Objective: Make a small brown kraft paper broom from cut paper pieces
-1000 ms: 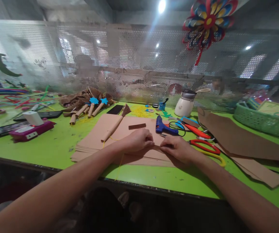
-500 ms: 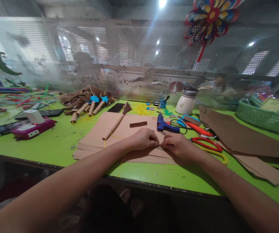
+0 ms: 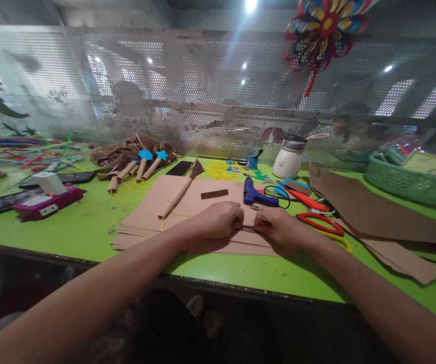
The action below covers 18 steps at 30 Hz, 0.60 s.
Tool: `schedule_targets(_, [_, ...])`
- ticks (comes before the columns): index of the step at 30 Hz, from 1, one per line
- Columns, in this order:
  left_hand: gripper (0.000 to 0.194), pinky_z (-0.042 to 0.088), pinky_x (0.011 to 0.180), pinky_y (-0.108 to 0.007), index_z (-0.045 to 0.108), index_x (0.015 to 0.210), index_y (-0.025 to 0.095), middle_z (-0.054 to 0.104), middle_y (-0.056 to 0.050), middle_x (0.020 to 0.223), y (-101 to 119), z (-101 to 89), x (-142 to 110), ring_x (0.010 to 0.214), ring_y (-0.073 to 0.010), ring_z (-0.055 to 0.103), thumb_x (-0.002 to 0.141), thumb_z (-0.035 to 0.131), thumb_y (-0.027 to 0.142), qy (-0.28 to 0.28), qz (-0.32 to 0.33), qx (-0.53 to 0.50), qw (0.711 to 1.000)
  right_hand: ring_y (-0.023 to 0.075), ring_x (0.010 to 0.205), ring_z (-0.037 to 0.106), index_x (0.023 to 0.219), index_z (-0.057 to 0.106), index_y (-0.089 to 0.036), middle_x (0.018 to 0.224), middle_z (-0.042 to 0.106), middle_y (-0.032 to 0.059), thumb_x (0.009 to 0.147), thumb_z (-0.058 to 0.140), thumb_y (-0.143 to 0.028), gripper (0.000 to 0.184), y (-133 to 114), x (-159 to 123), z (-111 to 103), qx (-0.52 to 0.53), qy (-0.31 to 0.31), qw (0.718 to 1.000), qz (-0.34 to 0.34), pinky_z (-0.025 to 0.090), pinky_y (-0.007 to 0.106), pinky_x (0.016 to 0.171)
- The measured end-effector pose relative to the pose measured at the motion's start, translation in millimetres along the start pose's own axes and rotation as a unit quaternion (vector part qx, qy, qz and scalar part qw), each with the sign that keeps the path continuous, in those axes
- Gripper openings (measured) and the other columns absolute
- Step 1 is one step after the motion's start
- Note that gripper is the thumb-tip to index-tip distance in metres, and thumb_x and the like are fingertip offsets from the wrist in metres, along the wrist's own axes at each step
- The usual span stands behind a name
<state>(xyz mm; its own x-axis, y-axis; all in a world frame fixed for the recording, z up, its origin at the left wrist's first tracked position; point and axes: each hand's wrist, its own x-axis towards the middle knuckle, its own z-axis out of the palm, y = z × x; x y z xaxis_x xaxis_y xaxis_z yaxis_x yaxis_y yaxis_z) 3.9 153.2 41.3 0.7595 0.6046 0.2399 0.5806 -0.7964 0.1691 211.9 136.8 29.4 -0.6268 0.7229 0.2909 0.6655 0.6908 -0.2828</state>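
Observation:
Over a stack of brown paper sheets (image 3: pixel 145 215), my left hand (image 3: pixel 220 220) and my right hand (image 3: pixel 280 226) pinch a narrow strip of brown paper (image 3: pixel 248 227). Its thin edge shows in the small gap between my fingertips; the rest is hidden by my fingers. Just beyond my left hand lies a pleated brown paper strip (image 3: pixel 214 194). A rolled paper stick with a fringed end (image 3: pixel 178 194) rests on the sheets, yellow string around its lower part. Past my right hand is a blue glue gun (image 3: pixel 257 194).
Scissors with red and yellow handles (image 3: pixel 321 223) lie right of my right hand. Beyond are large brown sheets (image 3: pixel 377 207), a green basket (image 3: pixel 410 183) and a white jar (image 3: pixel 288 163). Fringed paper bundles with blue flowers (image 3: pixel 145 154) and a purple power strip (image 3: pixel 47 203) occupy the left.
My fingertips have moved slightly apart, and more of the paper strip's edge shows between them. Both hands still pinch it. The camera view has shifted a little.

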Motion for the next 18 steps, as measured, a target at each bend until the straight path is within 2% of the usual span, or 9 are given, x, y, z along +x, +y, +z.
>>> schedule_targets(5, [0.013,0.031,0.054,-0.024,0.060,0.073,0.017,0.059,-0.003,0.072,0,-3.9,-3,0.063,-0.0135,0.049,0.077,0.047,0.016,0.001,0.019,0.038,0.999,0.0117,0.062,0.046,0.070,0.057,-0.017,0.070,0.055,0.0012,0.078,0.052,-0.011,0.012,6,-1,-4,0.012,-0.010,1.000,0.004,0.034,0.022,0.056])
schedule_targets(10, [0.012,0.032,0.053,-0.025,0.060,0.073,0.017,0.059,-0.003,0.071,0,-7.9,-6,0.060,-0.0134,0.049,0.074,0.049,0.018,-0.013,0.001,0.061,0.998,0.0122,0.063,0.047,0.071,0.056,-0.017,0.072,0.056,0.0016,0.078,0.051,-0.010,0.012,8,-3,-7,0.015,-0.027,1.000,0.001,0.035,0.023,0.057])
schedule_targets(18, [0.017,0.035,0.058,-0.026,0.059,0.070,0.016,0.060,-0.006,0.072,6,-0.2,0,0.065,-0.0157,0.052,0.079,0.045,0.020,0.012,0.024,0.086,0.996,0.0169,0.074,0.048,0.074,0.056,-0.017,0.078,0.055,0.0062,0.085,0.048,-0.023,0.015,-17,7,-2,-0.105,0.003,0.994,-0.034,0.036,0.027,0.064])
